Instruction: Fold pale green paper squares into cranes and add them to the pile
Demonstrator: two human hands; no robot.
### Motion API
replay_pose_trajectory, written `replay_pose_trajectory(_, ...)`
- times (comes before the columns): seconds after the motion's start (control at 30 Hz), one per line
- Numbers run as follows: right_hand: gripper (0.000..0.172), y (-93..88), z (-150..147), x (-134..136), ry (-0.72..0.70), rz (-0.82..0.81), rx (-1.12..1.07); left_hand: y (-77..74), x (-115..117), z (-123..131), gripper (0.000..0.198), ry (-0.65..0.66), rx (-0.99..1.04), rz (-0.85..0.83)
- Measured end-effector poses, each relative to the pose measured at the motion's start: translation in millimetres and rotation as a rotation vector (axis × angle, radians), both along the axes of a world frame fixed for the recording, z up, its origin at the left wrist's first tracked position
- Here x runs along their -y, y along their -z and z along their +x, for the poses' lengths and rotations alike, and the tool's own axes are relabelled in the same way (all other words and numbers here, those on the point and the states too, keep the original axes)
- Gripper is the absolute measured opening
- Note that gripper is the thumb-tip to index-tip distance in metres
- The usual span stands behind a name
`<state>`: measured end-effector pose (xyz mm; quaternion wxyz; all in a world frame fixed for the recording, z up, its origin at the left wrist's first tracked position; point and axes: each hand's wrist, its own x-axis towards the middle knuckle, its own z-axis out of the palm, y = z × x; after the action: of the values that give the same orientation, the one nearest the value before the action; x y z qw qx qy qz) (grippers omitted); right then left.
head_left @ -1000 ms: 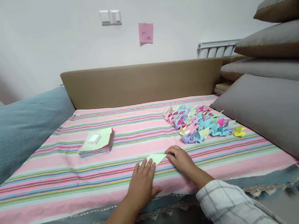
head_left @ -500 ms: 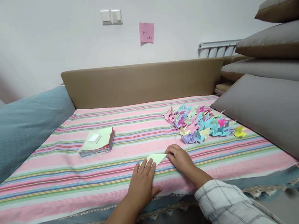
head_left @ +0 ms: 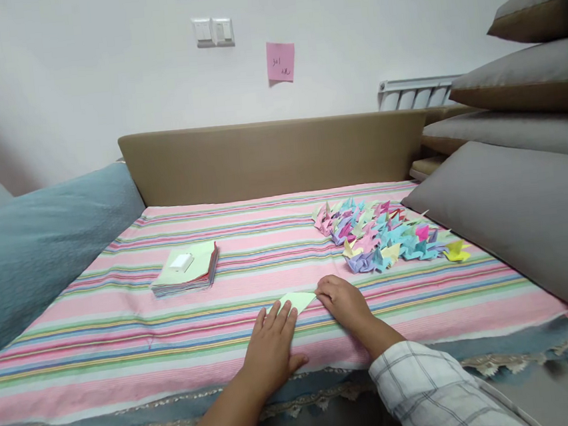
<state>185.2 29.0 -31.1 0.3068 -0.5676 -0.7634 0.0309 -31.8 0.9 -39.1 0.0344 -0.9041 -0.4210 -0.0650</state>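
Observation:
A pale green folded paper (head_left: 298, 300) lies flat on the striped cloth (head_left: 125, 335) near its front edge. My left hand (head_left: 272, 351) rests flat with fingers stretched out, its fingertips pressing the paper's near left corner. My right hand (head_left: 343, 301) has its fingers curled down and presses on the paper's right tip. Neither hand lifts the sheet.
A stack of coloured paper squares (head_left: 186, 268) lies to the left. A heap of several folded paper cranes (head_left: 381, 234) sits at the right, beside grey cushions (head_left: 510, 218). A blue cushion (head_left: 40, 243) bounds the left, a tan backrest (head_left: 268, 157) the far side.

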Motion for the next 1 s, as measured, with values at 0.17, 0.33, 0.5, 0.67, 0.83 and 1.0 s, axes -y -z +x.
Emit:
replay_pose_trajectory(0.17,0.024,-9.1,-1.6,2.6,-0.002,0.037,0.103,-2.3,0.8,0.5,0.081,-0.001,-0.003,-0.017)
replay_pose_trajectory(0.33,0.040,-12.3,-21.6,15.6,-0.161,0.042,0.218,-0.4,0.5,-0.3,0.080,-0.002,0.012,-0.025)
replay_pose_trajectory(0.5,0.074,2.0,-36.0,25.6,-0.321,-0.140,0.337,0.0,0.0,-0.6,0.081,-0.001,0.037,-0.045)
replay_pose_trajectory(0.67,0.075,5.3,-34.3,25.4,-0.312,-0.232,0.324,-6.0,5.0,-1.5,0.080,-0.028,0.031,-0.052)
replay_pose_trajectory(0.83,0.073,2.4,-34.9,25.5,-0.322,-0.256,0.332,-7.4,10.8,-7.9,0.078,-0.073,0.039,-0.020)
replay_pose_trajectory(1.0,0.072,4.7,-36.1,25.7,-0.309,-0.260,0.313,-10.0,12.0,-9.4,0.078,-0.101,0.002,-0.041)
